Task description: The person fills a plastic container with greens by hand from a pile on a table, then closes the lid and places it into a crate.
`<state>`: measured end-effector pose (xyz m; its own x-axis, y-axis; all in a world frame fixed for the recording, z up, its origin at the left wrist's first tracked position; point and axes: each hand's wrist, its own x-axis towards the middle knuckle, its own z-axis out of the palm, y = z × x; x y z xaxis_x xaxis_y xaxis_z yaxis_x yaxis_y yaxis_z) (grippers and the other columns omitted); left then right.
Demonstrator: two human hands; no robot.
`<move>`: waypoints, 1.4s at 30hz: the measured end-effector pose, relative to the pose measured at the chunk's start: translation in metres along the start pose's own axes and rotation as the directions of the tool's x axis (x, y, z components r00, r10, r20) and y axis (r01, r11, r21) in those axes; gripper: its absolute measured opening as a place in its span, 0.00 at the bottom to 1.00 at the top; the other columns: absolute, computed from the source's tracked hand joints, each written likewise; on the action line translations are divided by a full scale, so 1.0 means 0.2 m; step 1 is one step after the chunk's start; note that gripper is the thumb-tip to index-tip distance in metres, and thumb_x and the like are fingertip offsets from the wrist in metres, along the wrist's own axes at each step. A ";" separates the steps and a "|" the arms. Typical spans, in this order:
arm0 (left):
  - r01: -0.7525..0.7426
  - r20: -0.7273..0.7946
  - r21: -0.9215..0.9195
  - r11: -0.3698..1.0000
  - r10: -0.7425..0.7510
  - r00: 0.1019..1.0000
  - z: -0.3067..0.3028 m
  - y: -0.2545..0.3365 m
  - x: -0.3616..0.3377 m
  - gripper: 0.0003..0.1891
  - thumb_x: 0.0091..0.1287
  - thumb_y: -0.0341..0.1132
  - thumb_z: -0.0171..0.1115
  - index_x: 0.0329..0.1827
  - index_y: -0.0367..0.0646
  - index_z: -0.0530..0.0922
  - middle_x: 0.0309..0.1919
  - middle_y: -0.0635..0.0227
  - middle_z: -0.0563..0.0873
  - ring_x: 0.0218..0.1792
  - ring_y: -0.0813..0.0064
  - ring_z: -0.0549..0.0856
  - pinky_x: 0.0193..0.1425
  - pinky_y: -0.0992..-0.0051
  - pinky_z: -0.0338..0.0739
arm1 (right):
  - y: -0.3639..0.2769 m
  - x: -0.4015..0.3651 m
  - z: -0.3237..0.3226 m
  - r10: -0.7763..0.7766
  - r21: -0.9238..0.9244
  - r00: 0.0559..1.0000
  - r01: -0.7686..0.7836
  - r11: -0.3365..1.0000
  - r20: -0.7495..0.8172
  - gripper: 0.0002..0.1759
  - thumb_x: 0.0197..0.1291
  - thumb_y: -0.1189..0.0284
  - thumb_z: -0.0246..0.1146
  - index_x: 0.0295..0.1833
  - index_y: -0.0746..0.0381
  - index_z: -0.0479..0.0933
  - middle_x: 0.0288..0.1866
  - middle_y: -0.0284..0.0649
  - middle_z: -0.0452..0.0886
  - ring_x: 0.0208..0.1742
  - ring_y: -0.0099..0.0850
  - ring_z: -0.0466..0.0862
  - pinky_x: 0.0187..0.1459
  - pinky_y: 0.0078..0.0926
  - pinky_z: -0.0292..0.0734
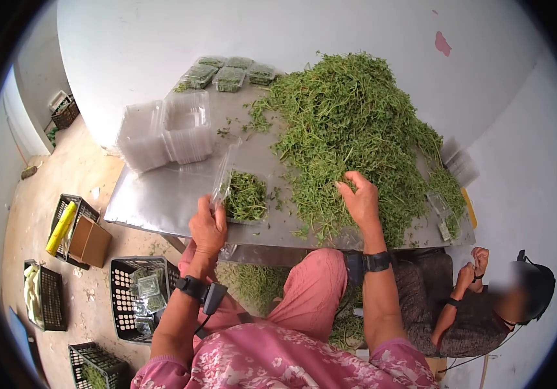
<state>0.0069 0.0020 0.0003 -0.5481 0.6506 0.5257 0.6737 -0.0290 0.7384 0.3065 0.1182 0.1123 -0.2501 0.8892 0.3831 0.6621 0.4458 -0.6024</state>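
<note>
Nearest, below the table, a black crate (117,299) of perforated plastic holds clear packs (149,292). To its left stand another black crate (51,295) with pale cloth in it and, farther up, a crate (64,241) with a yellow roll (62,228) and a brown cardboard box (89,242). Loose greens (250,282) lie on the floor under the table.

At the near edge of the smooth metal table (155,201), the left hand (208,228) has its fingers partly curled at the side of an open container (247,196), touching its thin, clear, shiny plastic; how firm the hold is cannot be told. The container is squarish, its lid raised on the left, with leafy green stems inside. The right hand (360,198) is half open at the front of the pile of greens (349,129), thumb and forefinger apart; whether it has hold of any stems cannot be told.

The pile, a tangled mound of thin stems and small leaves, takes up much of the table's right side. On the right, a person (473,318) in a dark cap sits beside the table.

Beyond the container, at left, stand tall nested stacks of empty clear containers (165,133). Farther back, near the white wall (239,29), filled packs (230,78) sit grouped together.
</note>
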 end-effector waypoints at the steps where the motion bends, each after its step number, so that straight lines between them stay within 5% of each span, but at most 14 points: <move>1: -0.002 0.001 0.006 1.000 0.002 1.000 0.00 0.00 0.00 0.11 0.68 0.37 0.58 0.49 0.43 0.73 0.21 0.54 0.82 0.25 0.46 0.82 0.31 0.54 0.74 | 0.00 0.01 0.01 0.035 -0.055 0.996 -0.030 0.998 0.081 0.14 0.55 0.73 0.69 0.45 0.69 0.79 0.36 0.52 0.85 0.36 0.43 0.85 0.39 0.36 0.77; 3: -0.014 -0.005 -0.002 1.000 0.014 1.000 0.01 -0.01 0.00 0.11 0.68 0.37 0.58 0.49 0.43 0.73 0.21 0.53 0.82 0.25 0.45 0.82 0.31 0.54 0.74 | 0.03 0.01 0.04 -0.018 -0.178 0.982 0.051 0.983 0.186 0.15 0.55 0.73 0.69 0.47 0.68 0.79 0.37 0.52 0.85 0.36 0.42 0.85 0.39 0.36 0.78; 6: -0.004 -0.002 0.002 1.000 0.004 1.000 0.01 -0.01 0.01 0.11 0.68 0.37 0.58 0.48 0.43 0.73 0.22 0.53 0.82 0.25 0.45 0.82 0.31 0.53 0.75 | 0.01 -0.01 0.03 0.173 -0.124 0.973 -0.154 0.980 0.152 0.17 0.55 0.73 0.69 0.49 0.67 0.78 0.42 0.54 0.84 0.39 0.47 0.85 0.41 0.38 0.78; 7: 0.004 0.010 0.008 1.000 -0.004 1.000 0.00 -0.01 0.00 0.11 0.68 0.37 0.58 0.48 0.43 0.73 0.23 0.53 0.82 0.25 0.45 0.82 0.31 0.53 0.75 | 0.08 -0.02 0.05 0.011 -0.048 0.999 -0.009 0.999 0.053 0.18 0.55 0.73 0.69 0.51 0.67 0.78 0.45 0.53 0.84 0.40 0.47 0.85 0.42 0.38 0.78; 11: 0.009 0.028 -0.018 1.000 -0.008 1.000 0.01 -0.01 0.00 0.11 0.67 0.37 0.57 0.48 0.43 0.73 0.23 0.52 0.83 0.26 0.45 0.82 0.31 0.53 0.75 | 0.11 -0.03 0.08 -0.054 -0.102 0.996 0.061 0.993 0.069 0.17 0.56 0.72 0.68 0.51 0.66 0.78 0.46 0.50 0.85 0.41 0.42 0.85 0.44 0.35 0.78; 14: 0.011 0.018 -0.003 1.000 -0.011 1.000 -0.01 -0.01 0.00 0.10 0.68 0.37 0.57 0.48 0.44 0.73 0.23 0.52 0.83 0.26 0.44 0.83 0.31 0.53 0.75 | 0.04 -0.03 0.07 0.060 -0.007 0.997 -0.060 0.998 0.051 0.17 0.57 0.71 0.68 0.51 0.66 0.79 0.46 0.49 0.85 0.42 0.40 0.85 0.45 0.34 0.78; 23: 0.010 0.012 0.022 1.000 -0.010 1.000 -0.02 0.02 0.00 0.11 0.68 0.37 0.57 0.49 0.44 0.73 0.24 0.52 0.83 0.27 0.45 0.83 0.32 0.53 0.75 | 0.09 -0.03 0.14 0.071 0.158 0.976 -0.105 0.982 0.207 0.17 0.61 0.72 0.67 0.54 0.67 0.78 0.50 0.42 0.84 0.50 0.30 0.81 0.53 0.32 0.76; 35: 0.014 0.014 0.004 1.000 -0.014 1.000 -0.03 0.04 0.01 0.09 0.67 0.36 0.58 0.47 0.45 0.74 0.23 0.53 0.83 0.27 0.47 0.83 0.31 0.57 0.75 | -0.11 -0.01 0.34 0.058 0.336 0.968 -0.139 0.931 0.242 0.16 0.61 0.75 0.64 0.52 0.72 0.77 0.41 0.36 0.83 0.40 0.20 0.80 0.41 0.22 0.76; 39: 0.029 0.017 0.007 1.000 -0.029 0.999 -0.03 0.04 0.01 0.09 0.67 0.36 0.58 0.47 0.45 0.73 0.22 0.53 0.83 0.26 0.47 0.83 0.31 0.57 0.75 | -0.17 0.03 0.50 0.035 0.284 0.975 -0.098 0.954 0.219 0.21 0.58 0.65 0.67 0.52 0.68 0.79 0.46 0.50 0.85 0.47 0.38 0.85 0.49 0.31 0.79; 42: 0.042 0.029 -0.002 0.999 -0.041 0.999 -0.03 0.04 0.01 0.09 0.68 0.37 0.58 0.47 0.45 0.73 0.22 0.53 0.83 0.26 0.47 0.83 0.31 0.56 0.75 | -0.29 0.03 0.59 0.063 0.287 0.961 -0.143 0.947 0.271 0.22 0.58 0.64 0.67 0.53 0.68 0.78 0.47 0.52 0.85 0.47 0.41 0.85 0.49 0.34 0.79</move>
<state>0.0081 -0.0024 0.0095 -0.5610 0.6730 0.4821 0.6493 -0.0036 0.7605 0.1831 0.1099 0.0665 -0.3897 0.9101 0.1407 0.4599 0.3247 -0.8265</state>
